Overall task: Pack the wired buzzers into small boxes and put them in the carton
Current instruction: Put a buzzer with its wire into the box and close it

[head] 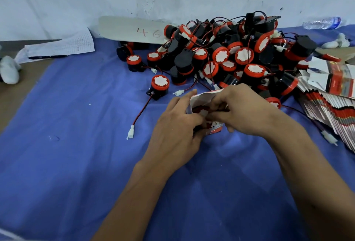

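A small red and white box point(201, 98) stands open between my hands on the blue cloth. Inside it shows the red and white top of a buzzer point(199, 110). My left hand point(176, 125) grips the box's left side, thumb curled at its lower edge. My right hand point(242, 110) holds the right side, its fingers bent over the opening and pressing on the buzzer. Behind the box lies a heap of black and red wired buzzers point(230, 54). One loose buzzer point(159, 86) sits apart to the left, its red and black wire trailing to a white plug point(130, 132).
A fanned stack of flat unfolded boxes point(330, 110) lies at the right edge. A card marked 46 point(134, 29) leans by the wall. Papers and a pen point(57, 48) lie far left, white cloth point(9, 69) beside them. A water bottle point(322, 22) lies far right.
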Demonstrator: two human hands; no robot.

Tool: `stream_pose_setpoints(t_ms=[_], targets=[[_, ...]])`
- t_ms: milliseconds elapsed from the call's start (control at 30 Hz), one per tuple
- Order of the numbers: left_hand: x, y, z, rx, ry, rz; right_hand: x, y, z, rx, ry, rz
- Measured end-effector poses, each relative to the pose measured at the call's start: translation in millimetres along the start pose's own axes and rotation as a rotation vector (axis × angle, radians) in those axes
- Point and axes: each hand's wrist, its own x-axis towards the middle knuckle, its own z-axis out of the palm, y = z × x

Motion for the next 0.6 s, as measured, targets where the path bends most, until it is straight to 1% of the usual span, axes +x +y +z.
stream_pose_setpoints(t_ms=[167, 267, 367, 500, 600], targets=[[0.1, 0.2, -3.8, -0.075, -0.042, -0.052, -3.1, 6.3, -13.1, 0.076, -0.175, 0.057], [0.7, -0.2, -5.8, -0.126, -0.034, -0.042, -3.7, 8.3, -16.5, 0.147, -0.218, 0.073], [1.4, -1.2, -7.4, -0.127, -0.031, -0.018, -3.4, 9.3, -13.9, 0.104, -0.183, 0.057], [0.5, 0.0, -4.2, -0.095, -0.028, -0.009, -0.9, 5.5, -9.3, -0.059, -0.055, -0.013], [-0.9, -0.5, -1.3, -0.16, 0.024, -0.009, -0.8, 0.3, -6.6, -0.121, -0.026, -0.042]])
